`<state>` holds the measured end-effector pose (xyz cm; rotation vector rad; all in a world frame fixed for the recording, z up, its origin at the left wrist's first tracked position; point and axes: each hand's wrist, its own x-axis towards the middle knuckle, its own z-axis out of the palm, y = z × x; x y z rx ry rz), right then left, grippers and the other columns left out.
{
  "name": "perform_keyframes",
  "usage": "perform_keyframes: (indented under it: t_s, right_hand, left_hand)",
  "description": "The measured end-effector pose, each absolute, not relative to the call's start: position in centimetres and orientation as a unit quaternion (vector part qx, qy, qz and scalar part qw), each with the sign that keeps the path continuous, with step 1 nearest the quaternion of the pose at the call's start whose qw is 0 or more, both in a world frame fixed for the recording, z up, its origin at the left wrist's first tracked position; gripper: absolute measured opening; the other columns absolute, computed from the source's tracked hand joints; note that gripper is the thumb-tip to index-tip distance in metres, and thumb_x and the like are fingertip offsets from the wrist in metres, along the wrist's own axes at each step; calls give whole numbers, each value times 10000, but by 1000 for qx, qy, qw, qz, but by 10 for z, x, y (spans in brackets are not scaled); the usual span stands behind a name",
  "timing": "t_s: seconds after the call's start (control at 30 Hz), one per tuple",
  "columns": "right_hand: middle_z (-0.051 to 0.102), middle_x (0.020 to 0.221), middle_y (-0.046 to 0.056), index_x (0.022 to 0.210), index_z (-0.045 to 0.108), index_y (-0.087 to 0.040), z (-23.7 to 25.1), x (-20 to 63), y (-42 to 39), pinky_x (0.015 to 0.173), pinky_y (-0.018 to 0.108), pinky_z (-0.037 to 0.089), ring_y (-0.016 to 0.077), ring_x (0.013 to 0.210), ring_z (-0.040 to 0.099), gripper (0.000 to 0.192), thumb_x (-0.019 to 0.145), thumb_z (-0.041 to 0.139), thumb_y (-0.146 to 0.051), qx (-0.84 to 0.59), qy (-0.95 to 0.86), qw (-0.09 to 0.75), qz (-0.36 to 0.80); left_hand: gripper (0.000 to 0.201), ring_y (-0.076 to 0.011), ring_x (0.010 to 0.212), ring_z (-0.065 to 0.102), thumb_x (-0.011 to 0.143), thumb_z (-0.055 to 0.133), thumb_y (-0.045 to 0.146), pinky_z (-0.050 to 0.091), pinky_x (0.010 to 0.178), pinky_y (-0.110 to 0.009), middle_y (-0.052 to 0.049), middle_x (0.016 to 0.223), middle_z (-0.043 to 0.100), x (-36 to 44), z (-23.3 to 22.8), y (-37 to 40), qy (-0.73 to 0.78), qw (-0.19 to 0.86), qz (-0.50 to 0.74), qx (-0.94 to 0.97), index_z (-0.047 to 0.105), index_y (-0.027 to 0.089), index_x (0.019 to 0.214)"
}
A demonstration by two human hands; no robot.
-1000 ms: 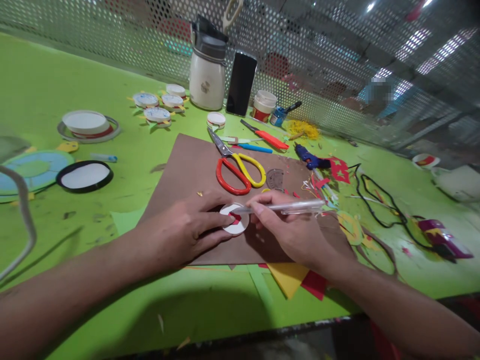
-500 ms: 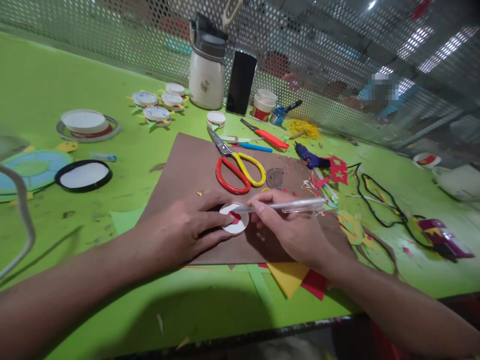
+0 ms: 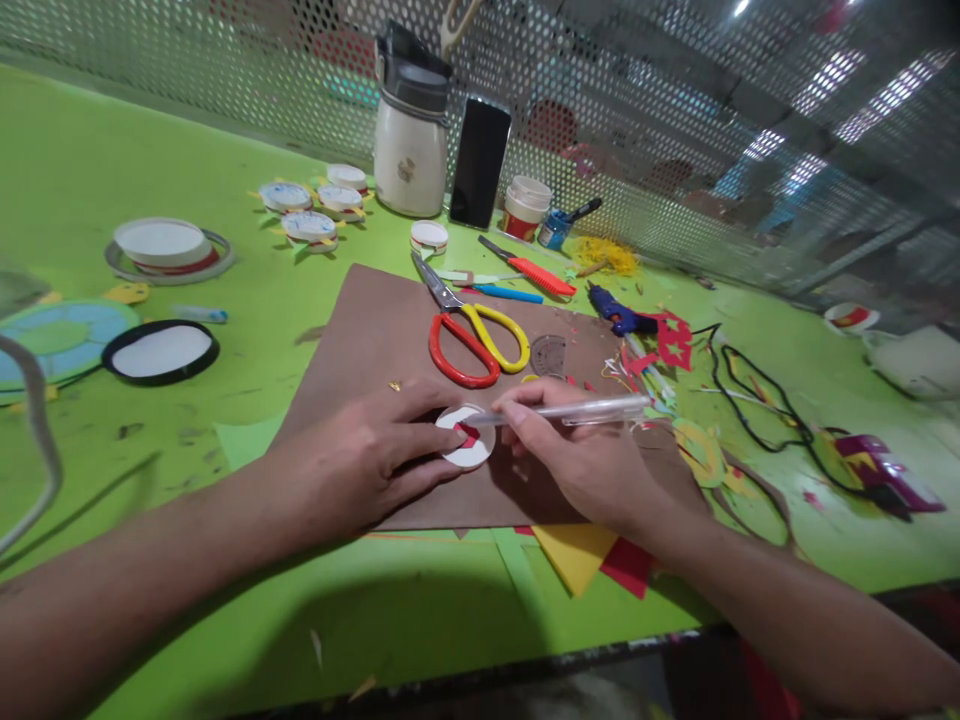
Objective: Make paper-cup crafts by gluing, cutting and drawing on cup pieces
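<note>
My left hand [image 3: 375,442] steadies a small white disc [image 3: 478,453] on the brown board [image 3: 334,345], its fingers on the near side and one fingertip pressing a red paper piece [image 3: 470,435] on the disc's face. A clear-barrelled pen [image 3: 592,409] is pinched in my right hand [image 3: 574,455], its tip at the red piece. Just beyond the hands, scissors [image 3: 466,352] with one red and one yellow handle lie on the board.
A craft knife [image 3: 541,275], a blue pen [image 3: 510,293] and a glue gun [image 3: 616,312] lie behind. A bottle [image 3: 409,150] and a phone [image 3: 480,165] stand along the mesh panel [image 3: 225,70]. Several white discs [image 3: 310,230] sit left; a black cord [image 3: 750,420] curls right.
The view has shifted very slightly, so things appear a little further left. Both hands keep their hold on the disc and the pen.
</note>
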<state>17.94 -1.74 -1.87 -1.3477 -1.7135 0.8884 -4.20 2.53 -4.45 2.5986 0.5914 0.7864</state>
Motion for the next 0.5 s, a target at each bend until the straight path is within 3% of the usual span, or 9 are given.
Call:
perform_keyframes:
  t_s: [0.5]
  right_hand:
    - [661,711,-24,876,665,-211,-22,187,-21,592,256,496,122,618,606,159,962,589,-321,-543,-655,388,355]
  left_hand:
    - [217,-215,1030,699,975,587,245,536,880,-306,-116,1220,692,-43,-47,25,212,180,272,921,752,201,1109]
